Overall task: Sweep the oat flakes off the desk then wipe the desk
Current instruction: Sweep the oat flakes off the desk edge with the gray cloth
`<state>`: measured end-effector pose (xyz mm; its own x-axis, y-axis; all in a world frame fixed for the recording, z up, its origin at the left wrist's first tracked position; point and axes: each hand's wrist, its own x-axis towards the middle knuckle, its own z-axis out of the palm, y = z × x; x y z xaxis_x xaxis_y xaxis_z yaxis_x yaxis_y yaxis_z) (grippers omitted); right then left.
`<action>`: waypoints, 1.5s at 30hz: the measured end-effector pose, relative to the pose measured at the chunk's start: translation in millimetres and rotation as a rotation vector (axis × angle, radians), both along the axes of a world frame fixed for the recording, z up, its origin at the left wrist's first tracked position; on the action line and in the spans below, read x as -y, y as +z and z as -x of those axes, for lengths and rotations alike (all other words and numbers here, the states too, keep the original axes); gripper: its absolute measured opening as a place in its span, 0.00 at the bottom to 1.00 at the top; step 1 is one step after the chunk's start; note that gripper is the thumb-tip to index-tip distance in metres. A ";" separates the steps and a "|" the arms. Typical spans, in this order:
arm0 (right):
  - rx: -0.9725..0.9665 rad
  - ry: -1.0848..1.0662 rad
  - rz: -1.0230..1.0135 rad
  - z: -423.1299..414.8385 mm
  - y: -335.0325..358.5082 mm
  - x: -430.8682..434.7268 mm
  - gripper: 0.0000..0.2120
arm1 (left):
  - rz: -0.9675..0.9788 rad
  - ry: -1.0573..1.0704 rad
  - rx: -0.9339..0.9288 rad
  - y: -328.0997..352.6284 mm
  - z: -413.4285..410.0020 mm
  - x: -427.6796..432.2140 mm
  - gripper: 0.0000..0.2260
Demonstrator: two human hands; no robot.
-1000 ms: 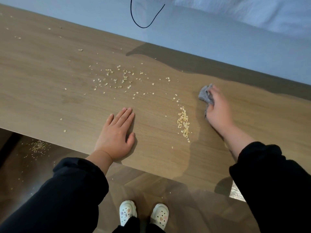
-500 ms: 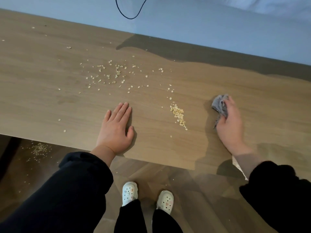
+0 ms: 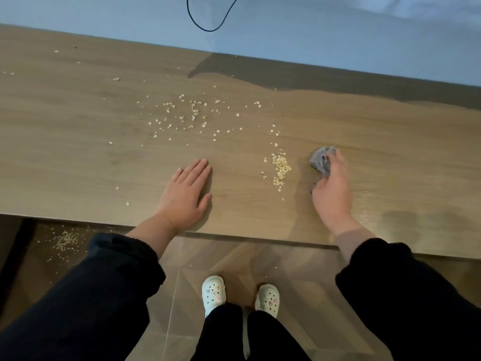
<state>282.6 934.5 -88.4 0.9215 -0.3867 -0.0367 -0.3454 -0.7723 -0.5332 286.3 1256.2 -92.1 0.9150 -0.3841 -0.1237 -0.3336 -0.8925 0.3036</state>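
The right hand [image 3: 331, 188] has moved leftward since half a second ago. It grips a crumpled grey cloth [image 3: 320, 160] under curled fingers and now sits just beside the small heap of oat flakes [image 3: 281, 168], where earlier a wider strip of bare wood lay between them. The cloth is down at the desk [image 3: 78, 157] surface, apart from the heap. The heap lies in much the same place, between the two hands and toward the near edge, with a few stray flakes trailing from it. The left hand [image 3: 186, 194] has not shifted: it rests flat, palm down, fingers straight and together, thumb out to the side, holding nothing. Farther back, a loose scatter of flakes [image 3: 187, 115] is spread across the middle of the desk as before, with odd single ones out to the left. Below the desk edge on the left, more spilled oats [image 3: 65, 241] lie on the floor.
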 end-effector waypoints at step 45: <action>-0.065 0.003 0.242 77.9 5.6 -139.1 0.34 | -0.035 -0.057 0.049 1.0 -0.1 -27.4 0.31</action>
<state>204.7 1073.5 -82.8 0.9214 -0.3887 -0.0020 -0.3702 -0.8760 -0.3092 286.3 1283.6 -91.1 0.8972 -0.4317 -0.0936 -0.3975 -0.8814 0.2551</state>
